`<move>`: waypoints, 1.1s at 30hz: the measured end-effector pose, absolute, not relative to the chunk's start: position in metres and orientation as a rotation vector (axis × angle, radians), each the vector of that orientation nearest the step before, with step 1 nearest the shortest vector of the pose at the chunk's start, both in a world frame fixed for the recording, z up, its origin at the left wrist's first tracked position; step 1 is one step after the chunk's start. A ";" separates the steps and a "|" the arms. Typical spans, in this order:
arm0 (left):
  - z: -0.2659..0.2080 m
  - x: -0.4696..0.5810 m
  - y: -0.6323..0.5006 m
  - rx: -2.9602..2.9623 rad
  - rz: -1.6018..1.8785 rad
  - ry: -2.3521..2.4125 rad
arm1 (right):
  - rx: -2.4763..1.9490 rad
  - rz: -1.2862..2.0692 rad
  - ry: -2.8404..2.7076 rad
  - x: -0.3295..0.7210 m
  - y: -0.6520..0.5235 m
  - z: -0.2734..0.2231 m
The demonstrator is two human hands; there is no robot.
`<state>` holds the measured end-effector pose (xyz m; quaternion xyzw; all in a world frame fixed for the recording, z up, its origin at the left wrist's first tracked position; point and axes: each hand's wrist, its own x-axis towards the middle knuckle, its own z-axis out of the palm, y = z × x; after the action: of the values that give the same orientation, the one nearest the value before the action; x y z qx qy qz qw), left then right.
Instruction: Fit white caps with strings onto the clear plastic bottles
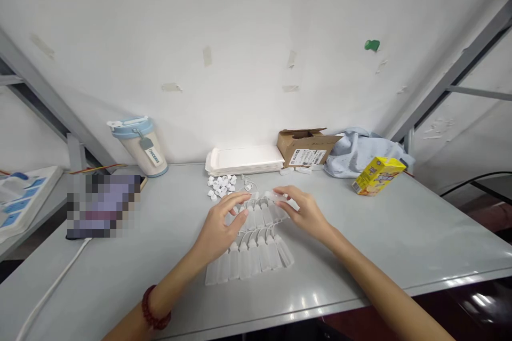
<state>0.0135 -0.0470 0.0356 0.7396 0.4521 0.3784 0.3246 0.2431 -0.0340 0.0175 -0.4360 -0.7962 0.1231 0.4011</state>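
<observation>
Two rows of small translucent plastic bottles (252, 260) with thin looped straps at their necks lie on the grey table. Over the left end of the back row hovers my left hand (220, 224), thumb and fingers apart, with nothing visible in it. My right hand (306, 210) is at the right end of that row, thumb and fingertips pinching a small translucent bottle (275, 196); part of it is hidden by the fingers. Just behind my left hand sits a pile of small white caps (222, 185).
Along the wall stand a tumbler (144, 149), a stack of white trays (248, 159), an opened cardboard box (310, 148) and a pale blue cloth (356, 146). A yellow drink carton (376, 177) is at right. A phone (110, 205) with a cable and a power strip (28, 200) are at left.
</observation>
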 end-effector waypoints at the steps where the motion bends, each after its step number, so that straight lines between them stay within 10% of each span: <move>1: 0.035 0.013 -0.047 1.949 0.997 1.190 | -1.070 0.286 -2.034 0.241 -0.037 0.018; 33: 0.028 0.021 -0.057 2.245 1.031 1.033 | -0.936 0.362 -2.150 0.231 -0.050 0.020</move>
<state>0.0210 -0.0573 0.0280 0.8159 0.3756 0.3748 0.2296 0.2309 -0.0497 0.0199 -0.3659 -0.8399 0.1414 0.3752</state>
